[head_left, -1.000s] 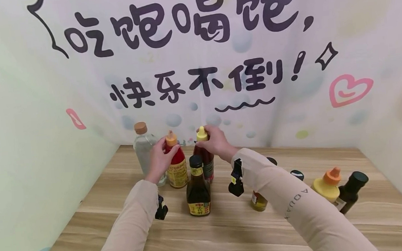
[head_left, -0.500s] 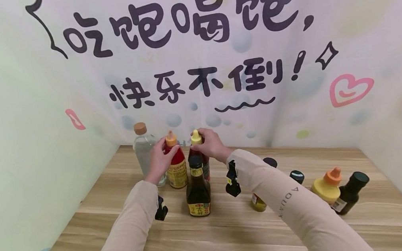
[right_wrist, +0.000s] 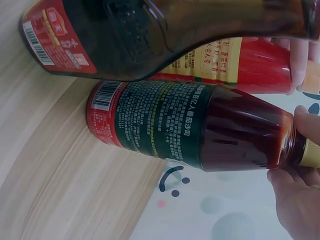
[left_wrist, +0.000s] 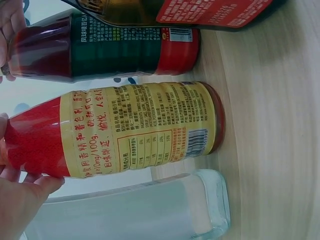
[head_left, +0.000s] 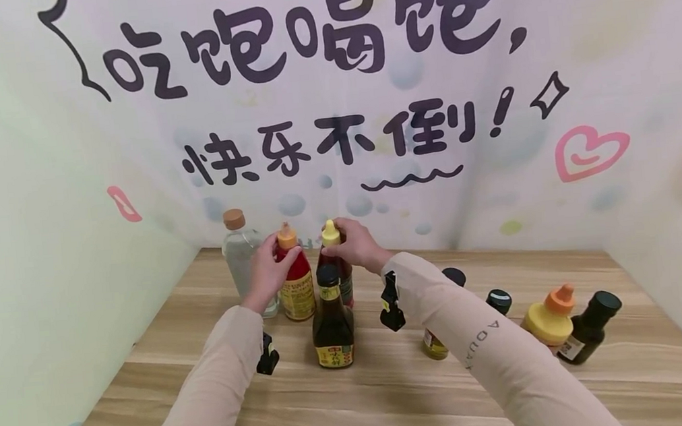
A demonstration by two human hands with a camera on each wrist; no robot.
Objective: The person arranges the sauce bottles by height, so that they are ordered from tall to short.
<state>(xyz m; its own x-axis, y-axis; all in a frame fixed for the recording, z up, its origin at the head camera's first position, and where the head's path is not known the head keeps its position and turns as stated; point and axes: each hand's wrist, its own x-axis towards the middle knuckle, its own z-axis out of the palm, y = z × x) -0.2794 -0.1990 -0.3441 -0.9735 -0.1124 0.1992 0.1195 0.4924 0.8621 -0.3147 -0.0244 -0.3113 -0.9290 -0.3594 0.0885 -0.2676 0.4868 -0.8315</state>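
Observation:
In the head view, my left hand (head_left: 269,270) grips the red sauce bottle (head_left: 297,291) near its neck, below the orange nozzle cap. My right hand (head_left: 357,242) pinches the neck of a dark red ketchup bottle (right_wrist: 245,132) with a yellow nozzle cap (head_left: 330,233). Both bottles stand upright, side by side, with a narrow gap between them. In front stands a dark soy sauce bottle (head_left: 333,329), hiding part of the ketchup bottle. A clear bottle (left_wrist: 125,210) with a brown cap stands just left of the red sauce bottle.
Under my right forearm, at the right of the wooden table (head_left: 310,418), stand several more bottles: a yellow squeeze bottle (head_left: 545,322) with an orange nozzle, a dark bottle (head_left: 591,326) and a partly hidden oil-coloured one (head_left: 434,345). A printed wall sheet (head_left: 498,199) closes off the back.
My right hand has moved the ketchup bottle left, closer to the red sauce bottle, and then stays there. My left hand keeps its grip. The head view shifts slightly.

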